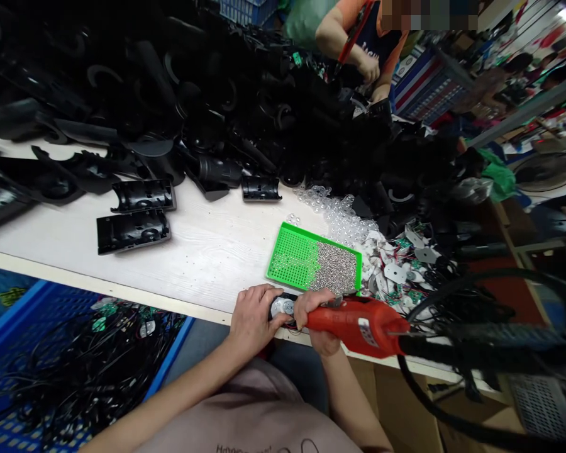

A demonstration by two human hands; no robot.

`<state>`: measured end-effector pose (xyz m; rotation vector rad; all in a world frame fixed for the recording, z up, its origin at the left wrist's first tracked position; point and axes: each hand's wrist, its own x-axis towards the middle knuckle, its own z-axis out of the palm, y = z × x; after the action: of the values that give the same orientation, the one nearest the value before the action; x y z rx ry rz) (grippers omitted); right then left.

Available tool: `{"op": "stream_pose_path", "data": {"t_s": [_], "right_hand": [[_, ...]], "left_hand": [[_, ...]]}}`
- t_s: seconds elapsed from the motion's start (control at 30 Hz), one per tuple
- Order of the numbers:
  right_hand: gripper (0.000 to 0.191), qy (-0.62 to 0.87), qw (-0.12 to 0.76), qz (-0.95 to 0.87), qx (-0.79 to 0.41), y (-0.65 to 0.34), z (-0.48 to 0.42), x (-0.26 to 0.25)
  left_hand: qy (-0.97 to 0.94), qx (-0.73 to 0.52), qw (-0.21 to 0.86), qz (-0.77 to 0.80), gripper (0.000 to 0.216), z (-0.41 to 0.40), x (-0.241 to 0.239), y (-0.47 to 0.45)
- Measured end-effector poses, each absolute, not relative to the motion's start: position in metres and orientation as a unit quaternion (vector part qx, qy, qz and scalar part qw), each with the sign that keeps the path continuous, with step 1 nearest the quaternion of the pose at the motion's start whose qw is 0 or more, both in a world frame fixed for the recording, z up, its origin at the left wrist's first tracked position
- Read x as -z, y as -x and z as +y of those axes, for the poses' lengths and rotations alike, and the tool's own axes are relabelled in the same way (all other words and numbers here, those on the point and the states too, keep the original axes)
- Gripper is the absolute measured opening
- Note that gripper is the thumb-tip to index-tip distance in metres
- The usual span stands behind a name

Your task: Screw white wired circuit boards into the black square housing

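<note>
My left hand (252, 314) is closed around a small black part with a round silver face (283, 307), held at the table's front edge. My right hand (318, 314) grips a red electric screwdriver (358, 324) whose tip points left onto that part. A thick black cable (457, 349) runs off the screwdriver to the right. Just beyond both hands lies a green perforated tray (295, 255) with several small silver screws heaped on its right half.
A big heap of black plastic shells (217, 94) covers the far side of the white table (207, 251); two shells (134, 217) lie apart at left. Clear lenses (339, 214) and small circuit boards (396, 264) sit right of the tray. A blue crate (9, 333) of wires stands lower left. Another person (363, 38) works opposite.
</note>
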<state>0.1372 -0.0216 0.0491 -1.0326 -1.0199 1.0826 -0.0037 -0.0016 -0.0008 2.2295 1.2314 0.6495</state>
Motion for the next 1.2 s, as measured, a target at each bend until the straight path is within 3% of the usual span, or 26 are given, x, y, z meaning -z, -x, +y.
{"op": "stream_pose_path", "data": {"t_s": [0.23, 0.3, 0.43, 0.53, 0.63, 1.0, 1.07, 1.2], "right_hand": [[0.078, 0.470, 0.635, -0.444, -0.423, -0.163, -0.022, -0.086], [0.075, 0.522, 0.616, -0.467, -0.360, -0.177, -0.034, -0.092], [0.044, 0.689, 0.421, -0.556, -0.195, -0.178, -0.055, -0.074], [0.036, 0.709, 0.246, -0.644, -0.149, -0.155, -0.055, -0.051], [0.028, 0.702, 0.183, -0.674, -0.136, -0.140, -0.050, -0.039], [0.020, 0.696, 0.282, -0.634, -0.185, -0.138, -0.051, -0.039], [0.021, 0.691, 0.367, -0.563, -0.267, -0.149, -0.051, -0.040], [0.037, 0.604, 0.632, -0.269, -0.405, -0.176, -0.060, -0.034]], "left_hand": [[-0.827, -0.219, 0.284, 0.433, 0.056, 0.005, -0.007, 0.011], [-0.835, -0.212, 0.313, 0.400, 0.067, 0.009, -0.009, 0.019], [-0.850, -0.192, 0.337, 0.356, 0.087, 0.013, -0.008, 0.030], [-0.847, -0.194, 0.320, 0.379, 0.076, 0.012, -0.005, 0.029], [-0.844, -0.200, 0.311, 0.389, 0.070, 0.011, -0.003, 0.025], [-0.845, -0.199, 0.301, 0.394, 0.064, 0.009, -0.011, 0.023], [-0.846, -0.197, 0.301, 0.393, 0.066, 0.012, -0.009, 0.028], [-0.851, -0.225, 0.284, 0.379, 0.073, 0.011, -0.007, 0.033]]}}
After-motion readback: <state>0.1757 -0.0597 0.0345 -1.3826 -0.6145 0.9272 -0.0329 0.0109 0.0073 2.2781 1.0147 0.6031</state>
